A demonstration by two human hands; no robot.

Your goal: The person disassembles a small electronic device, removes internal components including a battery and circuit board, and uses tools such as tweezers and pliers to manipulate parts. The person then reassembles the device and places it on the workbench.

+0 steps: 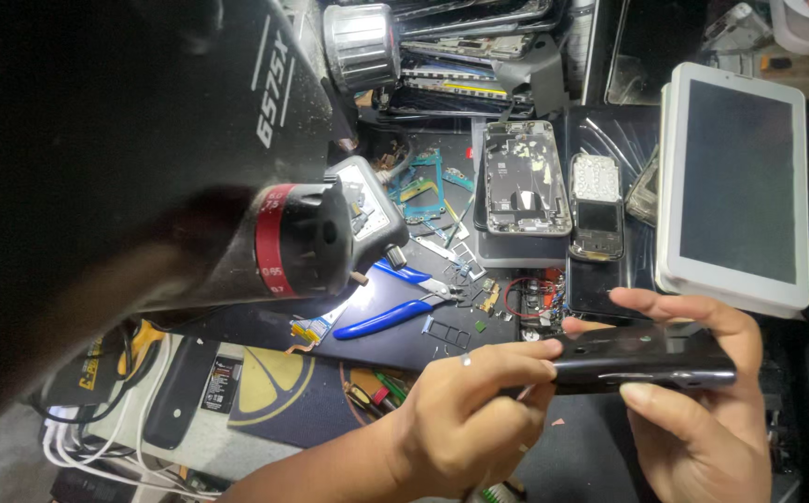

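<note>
Near the lower right of the head view, both hands meet around a dark phone (642, 361) that is held on its edge, above the desk (423, 340) and not resting on it. The right hand (703, 410) carries the weight: its fingers curl over the top side and the thumb lies along the lower side, so it is closed on the phone and keeps the long edge turned toward the camera. I judge this grip leaves that edge free for work. The left hand (465, 419) is closed almost to a fist, with its fingertips pressed at the left end of the phone. It seems to pinch something thin there, but the fingers hide it and I cannot tell what it is.

Behind the hands, on the dark mat, lie blue-handled pliers (395, 303), small metal trays and loose small parts, all within short reach. Further back, an opened phone body (524, 179) and a smaller opened phone (596, 205) lie with their insides up, side by side. A white tablet (735, 182) stands at the right, well apart from the hands. At the left, a big black microscope arm with a red ring (274, 237) hangs over the desk and covers much of the view. White cables (88, 438) lie at the lower left.
</note>
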